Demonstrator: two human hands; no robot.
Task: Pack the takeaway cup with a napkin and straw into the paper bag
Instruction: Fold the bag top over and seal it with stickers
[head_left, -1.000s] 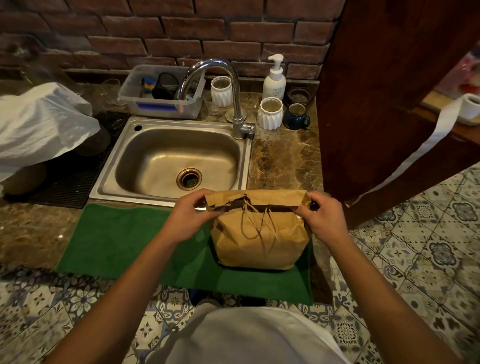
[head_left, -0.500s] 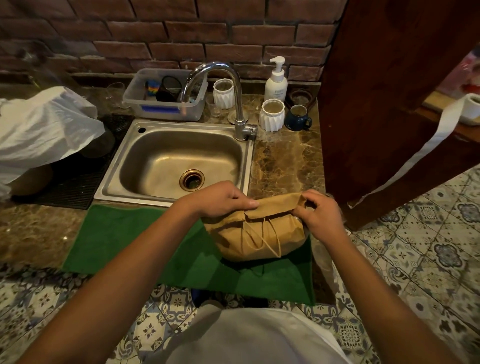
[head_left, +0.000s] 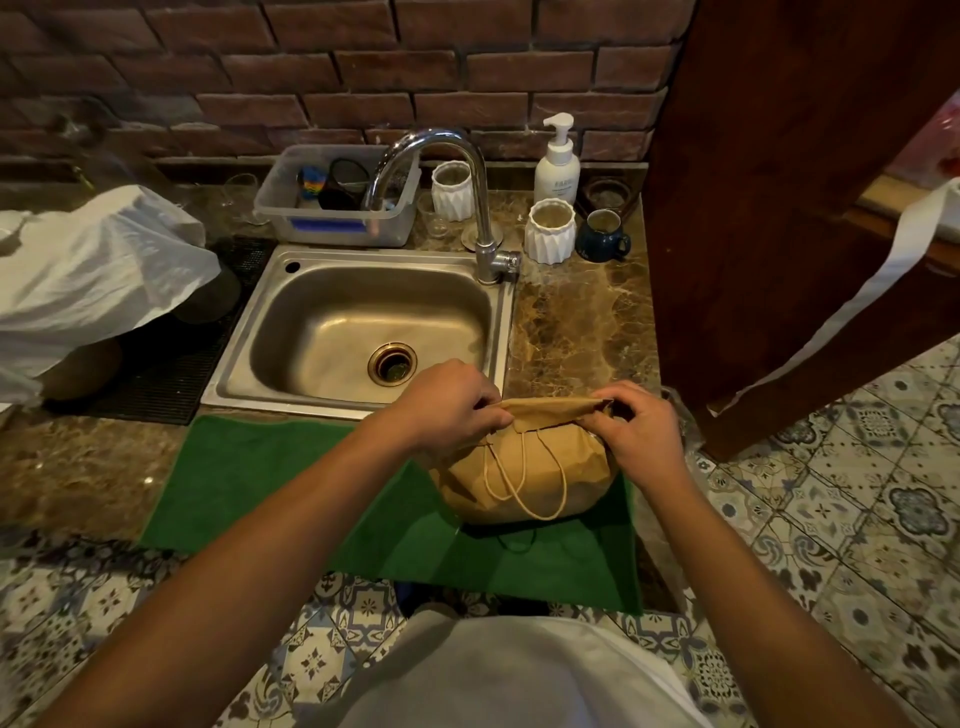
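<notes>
A brown paper bag (head_left: 524, 475) stands on a green mat (head_left: 291, 483) at the counter's front edge, bulging round, its top rolled over into a flat band. Its two twine handles hang down the near face. My left hand (head_left: 447, 402) pinches the left end of the folded top. My right hand (head_left: 641, 423) pinches the right end. The cup, napkin and straw are hidden; I cannot see inside the bag.
A steel sink (head_left: 363, 332) with a tall tap (head_left: 480, 208) lies just behind the bag. Behind it stand a plastic tub (head_left: 337, 208), two white ribbed cups (head_left: 549, 231), a blue mug (head_left: 602, 236) and a soap pump (head_left: 557, 166). A white plastic bag (head_left: 88, 270) lies at left. A wooden panel (head_left: 769, 208) rises at right.
The bag's top has been folded down further, so the bag sits lower and rounder. My left hand slid along the fold to its left end.
</notes>
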